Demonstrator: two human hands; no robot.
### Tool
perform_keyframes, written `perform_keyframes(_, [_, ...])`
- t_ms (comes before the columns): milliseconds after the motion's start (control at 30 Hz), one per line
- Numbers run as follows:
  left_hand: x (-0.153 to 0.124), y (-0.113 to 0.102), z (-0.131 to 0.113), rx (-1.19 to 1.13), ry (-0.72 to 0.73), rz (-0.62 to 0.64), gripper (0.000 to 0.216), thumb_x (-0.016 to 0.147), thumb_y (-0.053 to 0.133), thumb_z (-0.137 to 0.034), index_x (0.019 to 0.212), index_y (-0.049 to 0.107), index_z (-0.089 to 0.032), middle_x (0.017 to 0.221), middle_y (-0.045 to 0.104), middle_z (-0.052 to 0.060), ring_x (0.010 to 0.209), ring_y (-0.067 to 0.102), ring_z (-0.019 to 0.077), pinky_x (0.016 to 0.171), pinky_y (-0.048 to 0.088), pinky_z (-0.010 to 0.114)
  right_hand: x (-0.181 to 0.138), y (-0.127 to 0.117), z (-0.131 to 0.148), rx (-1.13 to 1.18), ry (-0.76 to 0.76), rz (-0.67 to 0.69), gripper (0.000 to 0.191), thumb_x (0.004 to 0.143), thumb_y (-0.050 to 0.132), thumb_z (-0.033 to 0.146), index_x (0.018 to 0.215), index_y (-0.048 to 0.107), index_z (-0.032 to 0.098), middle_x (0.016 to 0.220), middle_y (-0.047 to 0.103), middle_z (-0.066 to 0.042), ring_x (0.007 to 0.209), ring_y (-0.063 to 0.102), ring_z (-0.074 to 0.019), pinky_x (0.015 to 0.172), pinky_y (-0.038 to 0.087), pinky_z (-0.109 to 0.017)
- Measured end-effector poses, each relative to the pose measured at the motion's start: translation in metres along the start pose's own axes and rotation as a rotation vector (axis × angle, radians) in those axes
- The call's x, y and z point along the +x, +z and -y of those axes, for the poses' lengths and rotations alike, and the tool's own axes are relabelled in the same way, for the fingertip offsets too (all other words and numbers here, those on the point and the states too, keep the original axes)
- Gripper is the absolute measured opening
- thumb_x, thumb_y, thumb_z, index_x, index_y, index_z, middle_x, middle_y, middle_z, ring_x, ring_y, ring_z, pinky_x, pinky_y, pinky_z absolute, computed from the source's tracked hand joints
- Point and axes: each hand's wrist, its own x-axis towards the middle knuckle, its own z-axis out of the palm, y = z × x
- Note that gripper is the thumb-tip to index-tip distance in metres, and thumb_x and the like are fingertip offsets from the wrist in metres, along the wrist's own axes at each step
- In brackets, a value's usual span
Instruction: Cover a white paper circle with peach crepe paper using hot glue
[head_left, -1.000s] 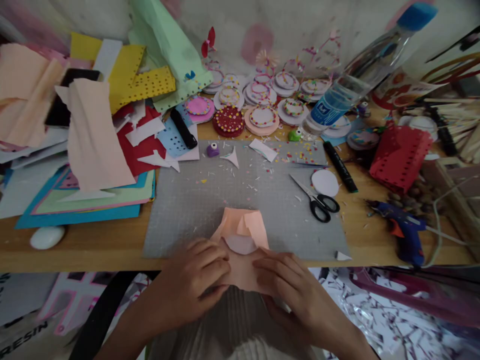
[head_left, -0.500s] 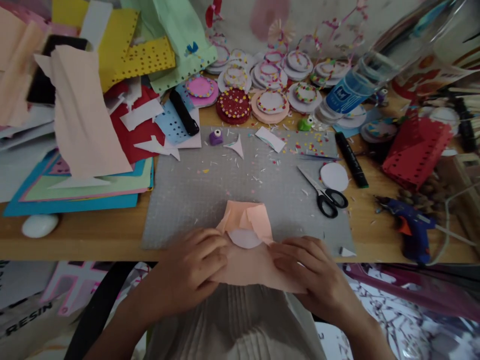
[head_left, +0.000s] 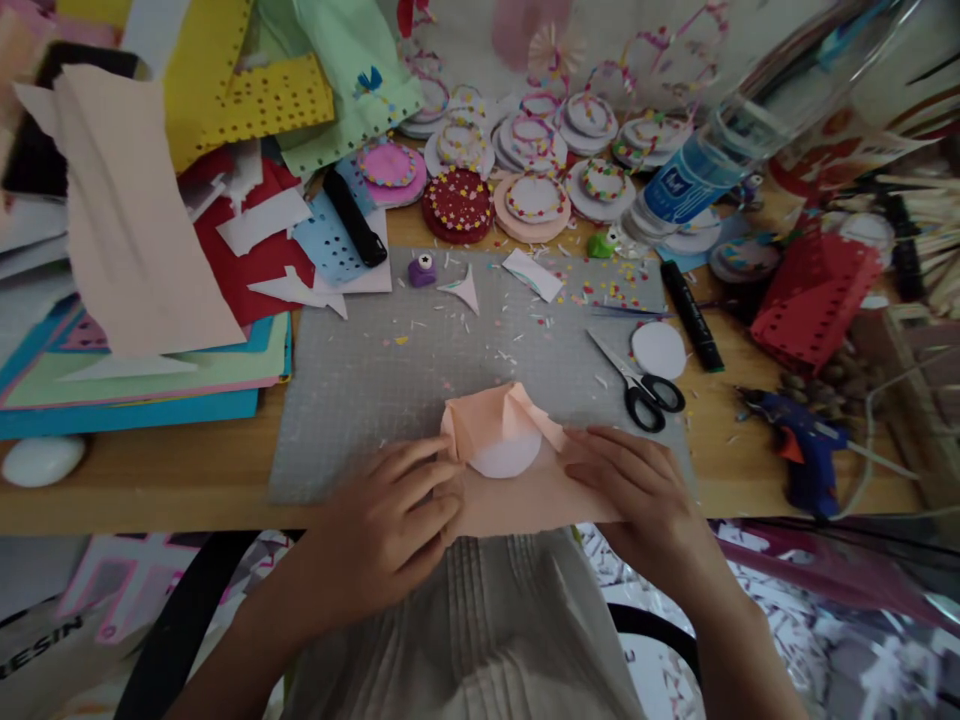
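Note:
A peach paper sheet (head_left: 517,490) lies at the near edge of the grey cutting mat (head_left: 375,390), its far end folded up over a white paper circle (head_left: 504,457). My left hand (head_left: 390,525) presses on the sheet's left side with bent fingers. My right hand (head_left: 637,485) lies on the sheet's right side, fingers stretched toward the circle. Both hands hold the paper down at the table's front edge.
Black-handled scissors (head_left: 637,385) and a second white circle (head_left: 658,350) lie right of the sheet. A blue glue gun (head_left: 795,445), black marker (head_left: 691,315), water bottle (head_left: 697,175), red punched paper (head_left: 814,300), decorated discs (head_left: 532,195) and stacked coloured sheets (head_left: 142,330) crowd the table.
The peach sheet has been spread wider to the right and its far end has folded further over the white circle. My right hand has moved right and up along the sheet.

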Motion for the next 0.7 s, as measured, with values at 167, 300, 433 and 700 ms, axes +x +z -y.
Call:
perform_keyframes(167, [0.007, 0.005, -0.006, 0.029, -0.02, -0.091, 0.01, 0.086, 0.06, -0.016, 0.094, 0.067, -0.016, 0.11, 0.068, 0.01, 0.119, 0.053, 0.0264, 0.101, 0.044, 0.043, 0.003, 0.001, 0.005, 0.005, -0.051, -0.013, 0.021, 0.088, 0.058, 0.011, 0.109, 0.063, 0.015, 0.124, 0.062, -0.016, 0.117, 0.051, -0.0308, 0.09, 0.044, -0.045])
perform_keyframes(300, [0.01, 0.011, -0.007, 0.074, 0.014, -0.103, 0.023, 0.085, 0.061, -0.022, 0.106, 0.066, -0.014, 0.126, 0.063, 0.013, 0.128, 0.048, 0.0274, 0.111, 0.035, 0.045, 0.007, 0.005, 0.009, -0.021, -0.077, -0.047, 0.032, 0.087, 0.06, 0.012, 0.119, 0.06, 0.014, 0.125, 0.062, -0.015, 0.118, 0.049, -0.0318, 0.092, 0.042, -0.047])
perform_keyframes(433, [0.014, 0.014, -0.005, 0.074, 0.006, -0.061, 0.029, 0.084, 0.059, -0.022, 0.11, 0.066, -0.013, 0.13, 0.061, 0.013, 0.131, 0.045, 0.027, 0.115, 0.029, 0.045, 0.01, 0.011, 0.01, -0.065, -0.044, -0.009, 0.042, 0.088, 0.06, 0.023, 0.129, 0.057, 0.017, 0.134, 0.057, -0.014, 0.121, 0.045, -0.0343, 0.094, 0.04, -0.05])
perform_keyframes(700, [0.012, 0.01, -0.002, 0.082, -0.004, -0.043, 0.032, 0.082, 0.058, -0.02, 0.112, 0.066, -0.014, 0.132, 0.06, 0.012, 0.133, 0.042, 0.0289, 0.115, 0.03, 0.048, 0.007, 0.014, 0.008, -0.063, -0.035, 0.002, 0.039, 0.088, 0.061, 0.025, 0.127, 0.06, 0.018, 0.135, 0.055, -0.014, 0.12, 0.045, -0.0347, 0.095, 0.04, -0.051])
